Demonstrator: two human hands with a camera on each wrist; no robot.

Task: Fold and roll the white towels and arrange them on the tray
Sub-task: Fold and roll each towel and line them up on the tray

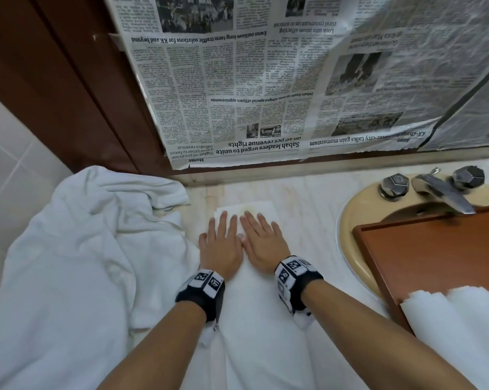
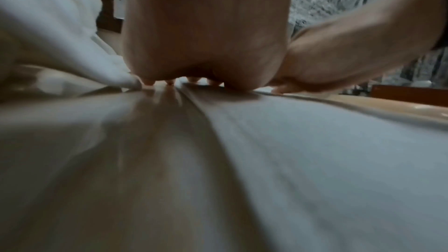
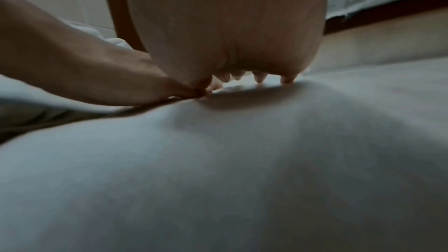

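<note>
Folded towel (image 1: pixel 254 299) under left hand (image 1: pixel 221 246), right hand (image 1: pixel 263 240), both flat

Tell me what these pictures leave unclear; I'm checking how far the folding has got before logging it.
- Folded towel: near end cut off by the bottom edge, head view; layers uncountable.
- Towel under left hand and right hand: hidden by the palms.
- White towels on the tray: cut off at the lower right corner; rolled or folded, unclear.
- Both wrist views: blurred; only fabric and fingertips show.
</note>
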